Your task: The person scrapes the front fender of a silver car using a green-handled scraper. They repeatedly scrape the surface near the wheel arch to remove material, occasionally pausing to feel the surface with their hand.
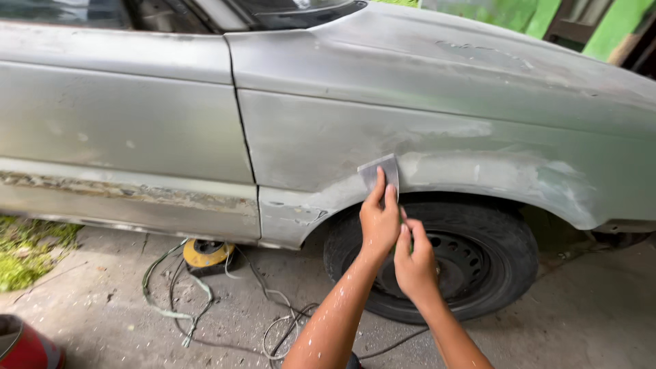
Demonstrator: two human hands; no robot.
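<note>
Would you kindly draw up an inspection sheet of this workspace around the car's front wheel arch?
Surface: dull grey sanded car fender with paler filler patches above the wheel arch.
Job's things: small grey flat sheet pressed on the fender; black tyre on black steel wheel below.
Clutter: yellow round tool on the concrete ground; red container at the lower left corner.
Grippers: left hand holds the sheet; right hand beside it, holding nothing that shows.
Cables: tangled pale cords trailing over the ground.
Surroundings: grass patch, green wall.
</note>
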